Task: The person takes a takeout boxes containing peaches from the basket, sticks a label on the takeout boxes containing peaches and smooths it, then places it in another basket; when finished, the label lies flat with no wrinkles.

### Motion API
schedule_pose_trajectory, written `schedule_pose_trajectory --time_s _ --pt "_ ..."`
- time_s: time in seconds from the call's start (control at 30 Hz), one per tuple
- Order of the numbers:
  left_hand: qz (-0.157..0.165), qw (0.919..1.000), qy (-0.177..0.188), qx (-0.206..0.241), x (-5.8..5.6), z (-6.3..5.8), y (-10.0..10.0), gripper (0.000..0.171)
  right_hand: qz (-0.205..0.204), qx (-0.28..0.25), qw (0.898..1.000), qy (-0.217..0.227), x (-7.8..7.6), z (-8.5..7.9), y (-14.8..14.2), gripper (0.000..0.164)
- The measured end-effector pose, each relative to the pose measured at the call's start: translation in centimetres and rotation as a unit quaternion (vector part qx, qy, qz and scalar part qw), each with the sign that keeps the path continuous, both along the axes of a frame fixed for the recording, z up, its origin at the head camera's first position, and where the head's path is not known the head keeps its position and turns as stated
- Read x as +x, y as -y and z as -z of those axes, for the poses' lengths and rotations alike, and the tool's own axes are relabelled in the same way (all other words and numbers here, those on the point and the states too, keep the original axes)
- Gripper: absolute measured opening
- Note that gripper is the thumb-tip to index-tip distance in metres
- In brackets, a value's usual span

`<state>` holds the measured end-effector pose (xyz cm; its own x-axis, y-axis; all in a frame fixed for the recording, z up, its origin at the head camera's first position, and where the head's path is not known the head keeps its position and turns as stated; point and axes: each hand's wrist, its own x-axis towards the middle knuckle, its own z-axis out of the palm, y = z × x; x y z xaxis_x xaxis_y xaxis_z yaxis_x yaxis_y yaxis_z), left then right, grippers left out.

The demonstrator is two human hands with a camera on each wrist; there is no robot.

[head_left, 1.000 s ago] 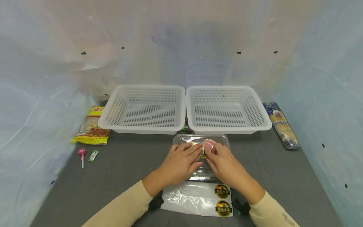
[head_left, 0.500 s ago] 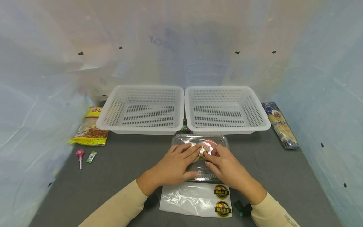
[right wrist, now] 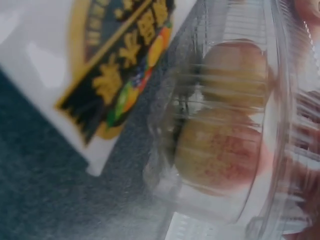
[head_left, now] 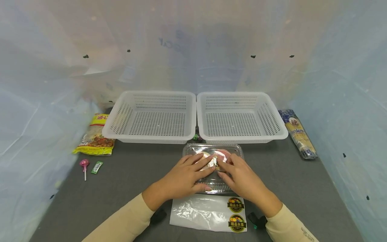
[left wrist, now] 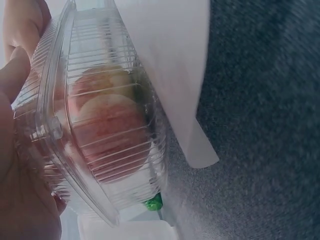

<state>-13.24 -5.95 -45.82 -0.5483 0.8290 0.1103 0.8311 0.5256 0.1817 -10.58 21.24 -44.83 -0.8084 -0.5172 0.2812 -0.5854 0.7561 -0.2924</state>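
Note:
A clear plastic clamshell box [head_left: 217,181] stands in front of the person, with round red-and-yellow fruit [left wrist: 112,130] inside it. On its lid is a shiny gold-and-black sticker [head_left: 214,162]. The left hand [head_left: 181,176] lies flat across the left part of the lid, fingers spread, with fingertips at the sticker and the thumb near the front edge. From the right, the right hand [head_left: 243,178] touches the lid, its index fingertip at the sticker and its thumb just below. Nearer the person lies a white sticker sheet [head_left: 199,213] bearing two round fruit labels [head_left: 236,205].
Two white perforated baskets stand side by side behind the box, a left basket [head_left: 151,138] and a right basket [head_left: 242,138]. At left lie a yellow food bag [head_left: 96,137], a pink lollipop [head_left: 84,163] and a green wrapped candy [head_left: 97,167]. A pasta packet [head_left: 299,134] lies right.
The left hand has shifted slightly, its thumb moving toward the box's front edge and its index finger sliding down over the sticker. The right fingertips move slightly around the sticker; the box stays put.

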Motion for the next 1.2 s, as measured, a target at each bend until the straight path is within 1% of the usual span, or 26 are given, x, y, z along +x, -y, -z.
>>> schedule_pose_trajectory --time_s 0.17,0.43,0.7,0.8,0.97,1.07,1.2 --pt "-0.009 0.9999 0.007 -0.012 0.0 0.1 0.0 0.074 0.006 0.011 1.0 0.009 -0.2 -0.2 0.2 0.053" --pt "-0.017 0.9996 -0.017 -0.014 0.4 -0.1 0.0 0.073 -0.007 0.007 1.0 0.016 -0.2 -0.1 0.0 0.054" --pt "-0.02 0.9997 -0.012 -0.011 0.5 0.1 -0.1 0.073 -0.033 -0.012 0.999 0.007 0.0 0.1 -0.9 0.04" --pt "-0.017 0.9997 -0.013 -0.008 0.5 0.1 0.0 0.072 -0.04 -0.017 0.999 0.002 -0.1 0.3 -1.2 0.038" --pt "-0.013 0.9998 -0.013 0.006 0.5 0.1 0.0 0.07 -0.049 -0.025 0.998 -0.002 -0.2 0.4 -1.5 0.041" --pt "-0.014 0.9997 -0.002 0.02 0.4 0.2 0.0 0.069 -0.054 -0.04 0.998 -0.003 -0.2 0.4 -1.7 0.038" --pt "-0.017 0.9984 0.029 0.045 0.4 0.7 0.3 0.069 -0.056 -0.104 0.993 0.015 0.0 0.3 -2.0 0.031"
